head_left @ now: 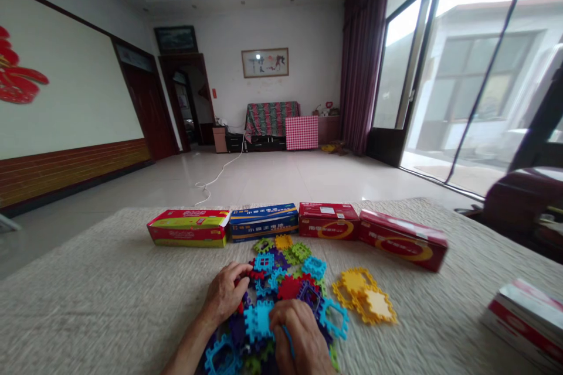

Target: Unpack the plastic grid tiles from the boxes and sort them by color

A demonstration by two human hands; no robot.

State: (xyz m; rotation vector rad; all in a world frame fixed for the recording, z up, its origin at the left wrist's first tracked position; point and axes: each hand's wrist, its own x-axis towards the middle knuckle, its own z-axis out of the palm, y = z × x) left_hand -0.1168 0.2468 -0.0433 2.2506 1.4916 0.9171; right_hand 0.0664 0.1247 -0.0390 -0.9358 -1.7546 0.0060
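A heap of plastic interlocking building pieces with notched edges lies before me, in light blue, purple, red and green. My right hand [301,334] is closed at the heap's near side, its fingers bent round a light blue interlocking piece [285,340] that is mostly hidden. Just left of those fingers is another light blue piece [257,321]. My left hand [226,292] rests against the heap's left edge, thumb and forefinger apart, close to a red piece [263,274]. Several yellow pieces [365,296] form a separate group to the right.
Behind the heap stand a red-and-green box [189,228], a blue box [264,222] and two red boxes [329,221]. A white-and-red box [525,319] sits at the far right. Everything lies on a beige woven cover [109,287]. A white cord [220,170] runs across the floor beyond.
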